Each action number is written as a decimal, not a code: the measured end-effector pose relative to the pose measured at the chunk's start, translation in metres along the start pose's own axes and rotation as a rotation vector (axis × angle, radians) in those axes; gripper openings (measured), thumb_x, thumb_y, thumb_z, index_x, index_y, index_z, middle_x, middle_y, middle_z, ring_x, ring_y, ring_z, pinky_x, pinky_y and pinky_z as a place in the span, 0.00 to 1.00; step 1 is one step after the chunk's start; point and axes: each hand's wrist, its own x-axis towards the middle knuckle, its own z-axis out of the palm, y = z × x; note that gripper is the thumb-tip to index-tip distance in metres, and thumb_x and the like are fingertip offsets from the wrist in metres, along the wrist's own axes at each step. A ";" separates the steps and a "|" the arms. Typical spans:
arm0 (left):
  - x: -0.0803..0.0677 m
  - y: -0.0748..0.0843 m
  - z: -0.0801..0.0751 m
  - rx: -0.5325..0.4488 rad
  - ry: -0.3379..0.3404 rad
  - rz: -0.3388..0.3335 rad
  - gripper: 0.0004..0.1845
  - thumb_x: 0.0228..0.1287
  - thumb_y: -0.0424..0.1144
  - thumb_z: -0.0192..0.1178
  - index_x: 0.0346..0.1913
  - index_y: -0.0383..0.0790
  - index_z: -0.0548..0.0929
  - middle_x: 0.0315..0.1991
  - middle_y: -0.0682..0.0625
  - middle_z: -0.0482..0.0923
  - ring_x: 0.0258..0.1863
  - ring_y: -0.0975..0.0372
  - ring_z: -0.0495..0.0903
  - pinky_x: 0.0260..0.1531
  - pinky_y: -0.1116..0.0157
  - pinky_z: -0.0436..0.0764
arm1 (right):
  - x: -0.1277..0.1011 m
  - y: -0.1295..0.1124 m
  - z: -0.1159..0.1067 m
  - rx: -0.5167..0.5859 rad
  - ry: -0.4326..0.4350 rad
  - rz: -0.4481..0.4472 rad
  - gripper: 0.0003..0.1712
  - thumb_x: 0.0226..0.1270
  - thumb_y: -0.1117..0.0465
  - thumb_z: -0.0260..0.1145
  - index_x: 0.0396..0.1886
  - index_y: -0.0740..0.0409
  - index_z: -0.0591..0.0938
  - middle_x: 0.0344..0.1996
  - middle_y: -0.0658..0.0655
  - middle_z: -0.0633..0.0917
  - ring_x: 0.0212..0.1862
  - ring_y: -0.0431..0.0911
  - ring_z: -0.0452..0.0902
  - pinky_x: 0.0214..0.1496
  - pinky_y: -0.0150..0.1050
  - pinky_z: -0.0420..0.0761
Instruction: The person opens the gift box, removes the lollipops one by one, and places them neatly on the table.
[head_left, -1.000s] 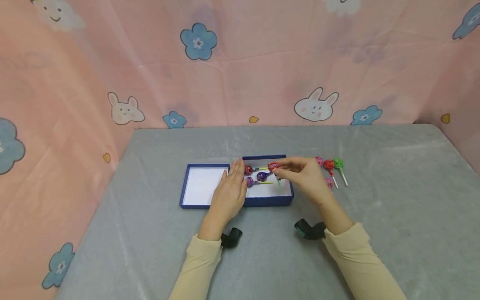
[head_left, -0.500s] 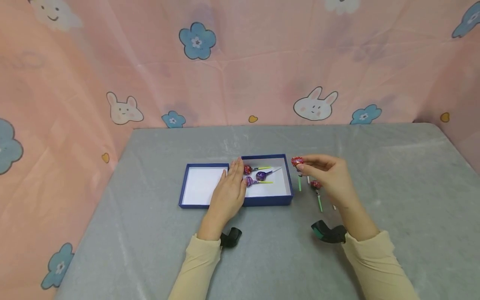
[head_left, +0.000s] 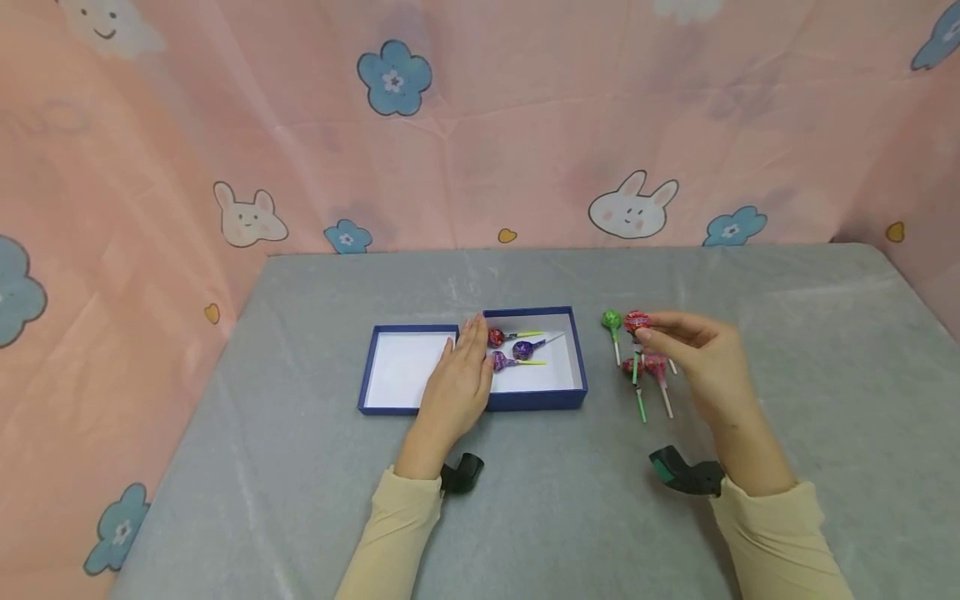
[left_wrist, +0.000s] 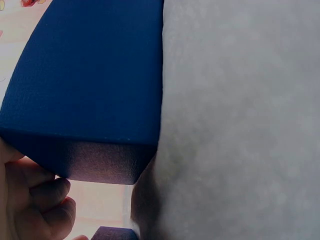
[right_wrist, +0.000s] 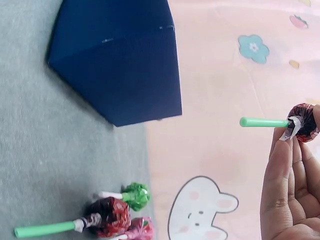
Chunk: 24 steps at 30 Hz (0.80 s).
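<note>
I am carrying the red lollipop further right, off the blue box, over the loose lollipops | stick hanging down, long axis upright | red crinkled wrapper, green stick | right hand pinching its head; left hand resting flat on the box's near edge

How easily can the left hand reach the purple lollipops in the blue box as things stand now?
Probably yes. The left hand rests flat at the box edge, holding nothing, and the purple lollipops lie uncovered just beside its fingertips. The right hand is away on the other side, pinching a red lollipop.
</note>
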 end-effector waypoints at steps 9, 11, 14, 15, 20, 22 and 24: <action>0.000 0.000 -0.002 -0.006 -0.007 -0.006 0.28 0.75 0.40 0.40 0.71 0.30 0.54 0.72 0.42 0.52 0.71 0.55 0.51 0.68 0.52 0.51 | 0.001 0.000 -0.013 0.032 0.035 -0.034 0.10 0.58 0.76 0.65 0.31 0.59 0.88 0.27 0.48 0.87 0.25 0.39 0.82 0.34 0.28 0.81; 0.000 0.001 -0.002 -0.012 -0.004 -0.006 0.28 0.74 0.40 0.41 0.71 0.30 0.55 0.72 0.42 0.52 0.71 0.55 0.51 0.68 0.53 0.51 | 0.002 0.000 -0.017 0.049 0.035 -0.032 0.10 0.58 0.76 0.65 0.31 0.60 0.88 0.27 0.49 0.87 0.25 0.40 0.82 0.34 0.28 0.81; -0.001 0.001 -0.002 -0.015 0.000 -0.006 0.27 0.74 0.40 0.41 0.71 0.30 0.56 0.72 0.42 0.52 0.71 0.55 0.51 0.68 0.52 0.52 | 0.001 0.002 -0.024 0.043 0.033 -0.027 0.11 0.58 0.77 0.64 0.31 0.60 0.88 0.27 0.48 0.87 0.25 0.39 0.82 0.33 0.28 0.81; -0.001 0.001 -0.002 -0.012 0.000 -0.006 0.27 0.74 0.40 0.41 0.71 0.30 0.56 0.72 0.42 0.53 0.71 0.55 0.51 0.68 0.52 0.52 | 0.001 0.002 -0.026 0.041 0.030 -0.020 0.11 0.58 0.77 0.64 0.31 0.59 0.88 0.27 0.48 0.87 0.25 0.39 0.82 0.32 0.28 0.81; -0.001 0.001 -0.001 -0.012 0.000 -0.008 0.28 0.74 0.40 0.41 0.71 0.29 0.56 0.72 0.42 0.53 0.71 0.55 0.51 0.68 0.52 0.52 | 0.000 0.006 -0.039 -0.007 0.022 0.021 0.10 0.58 0.75 0.65 0.31 0.57 0.88 0.27 0.47 0.87 0.25 0.39 0.82 0.32 0.26 0.80; -0.001 0.001 -0.001 -0.015 0.000 -0.009 0.28 0.74 0.40 0.41 0.71 0.30 0.56 0.72 0.42 0.53 0.71 0.55 0.51 0.68 0.52 0.52 | 0.000 0.007 -0.044 -0.037 0.032 0.044 0.09 0.59 0.73 0.66 0.31 0.56 0.88 0.27 0.46 0.86 0.25 0.39 0.82 0.32 0.26 0.80; -0.001 0.002 -0.001 -0.017 -0.001 -0.009 0.28 0.74 0.40 0.42 0.71 0.30 0.56 0.72 0.42 0.53 0.71 0.55 0.51 0.68 0.52 0.52 | 0.000 0.008 -0.048 -0.071 0.045 0.075 0.07 0.59 0.70 0.68 0.30 0.54 0.88 0.27 0.46 0.86 0.25 0.38 0.81 0.32 0.26 0.80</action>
